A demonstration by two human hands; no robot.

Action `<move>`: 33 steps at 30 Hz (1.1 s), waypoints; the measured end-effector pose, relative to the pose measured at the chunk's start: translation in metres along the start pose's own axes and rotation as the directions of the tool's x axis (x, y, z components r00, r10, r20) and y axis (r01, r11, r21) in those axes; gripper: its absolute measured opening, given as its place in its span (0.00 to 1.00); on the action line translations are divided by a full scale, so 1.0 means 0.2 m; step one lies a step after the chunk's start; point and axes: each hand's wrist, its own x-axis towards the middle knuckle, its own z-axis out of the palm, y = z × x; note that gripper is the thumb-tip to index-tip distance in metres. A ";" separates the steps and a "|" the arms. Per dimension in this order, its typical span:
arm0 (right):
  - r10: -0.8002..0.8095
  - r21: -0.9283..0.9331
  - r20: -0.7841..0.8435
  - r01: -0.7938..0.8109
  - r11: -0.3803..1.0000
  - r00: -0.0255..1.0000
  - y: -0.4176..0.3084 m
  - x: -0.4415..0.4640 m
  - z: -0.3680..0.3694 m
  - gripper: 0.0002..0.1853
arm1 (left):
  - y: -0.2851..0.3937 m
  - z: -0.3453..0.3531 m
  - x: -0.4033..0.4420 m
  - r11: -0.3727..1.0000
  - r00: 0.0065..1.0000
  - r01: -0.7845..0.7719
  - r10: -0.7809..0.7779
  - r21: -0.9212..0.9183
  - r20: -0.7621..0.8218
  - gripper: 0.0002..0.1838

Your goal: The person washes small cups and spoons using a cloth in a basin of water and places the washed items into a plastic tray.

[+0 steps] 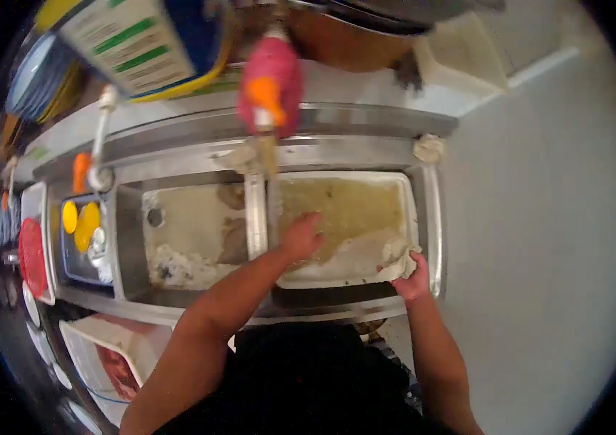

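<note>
A white rectangular tub [411, 210] with murky yellowish water sits in the right sink basin. My left hand [302, 238] is over the left part of the tub, at or in the water; its fingers are blurred, and nothing can be made out in them. At the tub's lower right corner, my right hand [415, 281] grips a pale wet cloth [399, 262]. Above the tub hangs a faucet wrapped in pink with an orange piece [270, 98]. One more crumpled cloth [239, 156] lies on the ledge behind the basins.
The middle basin [192, 225] holds cloudy water and foam. Further left, a blue-grey bin [76, 254] contains yellow items. A red basket [32, 257] stands at the far left, a white container [98, 330] below. Another cloth [429, 148] lies at the back right corner.
</note>
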 end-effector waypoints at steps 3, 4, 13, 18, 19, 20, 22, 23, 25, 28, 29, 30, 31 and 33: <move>0.025 0.054 -0.031 -0.023 0.998 0.999 -0.09 -0.07 -0.18 0.25 | -0.11 0.39 0.35 0.973 0.992 -0.123 0.115 0.197 0.053 0.30; 0.026 0.060 -0.043 -0.024 0.998 0.999 -0.11 -0.10 -0.22 0.25 | -0.16 0.50 0.47 0.950 0.982 -0.190 0.185 0.249 0.046 0.32; 0.113 0.191 -0.125 -0.088 0.978 0.986 -0.25 -0.21 -0.66 0.28 | 0.11 1.20 0.97 0.904 0.710 0.010 -0.307 0.426 0.634 0.30; 0.141 0.228 -0.194 -0.096 0.969 0.971 -0.25 -0.19 -0.76 0.26 | 0.22 1.37 0.69 0.889 0.743 -0.043 -0.276 0.455 0.610 0.21; 0.180 0.215 -0.199 -0.136 0.967 0.963 -0.25 -0.17 -0.78 0.27 | 0.19 1.40 0.63 0.892 0.761 -0.082 -0.233 0.445 0.605 0.20; 0.185 0.217 -0.198 -0.141 0.966 0.963 -0.24 -0.15 -0.79 0.27 | 0.16 1.43 0.58 0.893 0.776 -0.120 -0.188 0.434 0.601 0.19; 0.184 0.150 -0.202 -0.156 0.976 0.962 -0.23 -0.13 -0.79 0.26 | 0.07 1.50 0.48 0.889 0.804 -0.196 -0.096 0.413 0.587 0.18; 0.187 0.149 -0.200 -0.159 0.976 0.962 -0.23 -0.13 -0.77 0.26 | 0.01 1.53 0.44 0.889 0.805 -0.193 -0.099 0.415 0.586 0.18; 0.160 0.162 -0.224 -0.126 0.979 0.961 -0.24 -0.13 -0.69 0.20 | -0.11 1.57 0.37 0.846 0.843 -0.273 -0.019 0.457 0.538 0.20; 0.186 0.154 -0.218 -0.155 0.976 0.958 -0.18 -0.08 -0.79 0.20 | -0.12 1.49 0.32 0.952 0.812 0.053 -0.217 0.301 0.542 0.20; 0.185 0.149 -0.209 -0.156 0.977 0.960 -0.13 -0.06 -0.88 0.20 | -0.11 1.45 0.32 0.954 0.785 0.178 -0.286 0.242 0.549 0.20; 0.079 -0.072 -0.227 -0.098 0.993 0.971 -0.08 -0.02 -1.00 0.20 | -0.05 1.36 0.32 0.948 0.795 0.015 -0.204 0.317 0.572 0.19; 0.023 -0.182 -0.216 -0.064 0.981 0.976 -0.08 -0.02 -0.96 0.21 | 0.00 1.27 0.32 0.911 0.791 -0.147 -0.126 0.386 0.599 0.18; 0.065 -0.114 -0.186 -0.087 0.990 0.980 -0.17 -0.05 -0.67 0.22 | 0.04 1.08 0.34 0.929 0.823 -0.106 -0.119 0.355 0.556 0.18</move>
